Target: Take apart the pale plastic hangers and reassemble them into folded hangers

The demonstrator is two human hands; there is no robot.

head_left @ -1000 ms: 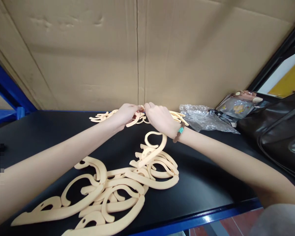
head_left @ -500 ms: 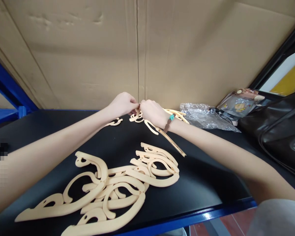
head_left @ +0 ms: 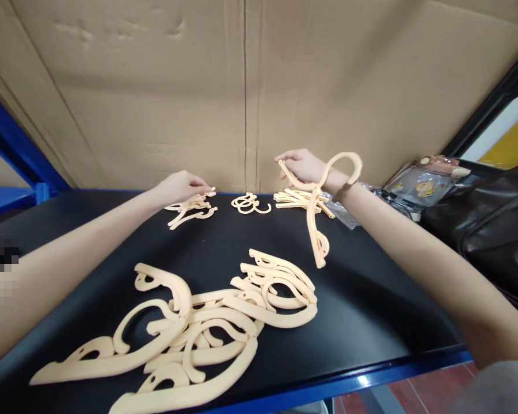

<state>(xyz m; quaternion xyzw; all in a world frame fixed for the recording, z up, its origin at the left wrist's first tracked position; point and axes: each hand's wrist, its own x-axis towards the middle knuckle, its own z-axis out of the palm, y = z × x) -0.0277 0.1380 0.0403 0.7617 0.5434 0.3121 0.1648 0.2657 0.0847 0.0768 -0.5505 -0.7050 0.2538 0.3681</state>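
Observation:
My right hand [head_left: 302,165] is raised above the far right of the table, its fingers closed on a cream plastic folding hanger [head_left: 314,215]. The hanger's hook curves in front of my wrist, and one arm hangs down with its loop showing. My left hand [head_left: 183,187] reaches to a small pile of hanger arms [head_left: 192,217] at the far left. Thumb and fingers pinch the end of a hanger arm [head_left: 213,189] there. Near me lies a big heap of joined folding hangers [head_left: 216,359], overlapping one another.
Loose hooks [head_left: 246,202] lie at the far middle of the black table [head_left: 345,328]. Straight hanger arms [head_left: 296,199] are stacked to their right. Clear plastic wrapping [head_left: 347,217], a transparent pouch [head_left: 418,184] and a dark leather bag [head_left: 487,224] stand right. Cardboard [head_left: 155,98] closes the back.
My hands, together at the far middle before, have parted. The left moved to the arm pile at left; the right moved right and up, carrying the hanger, whose hook now shows.

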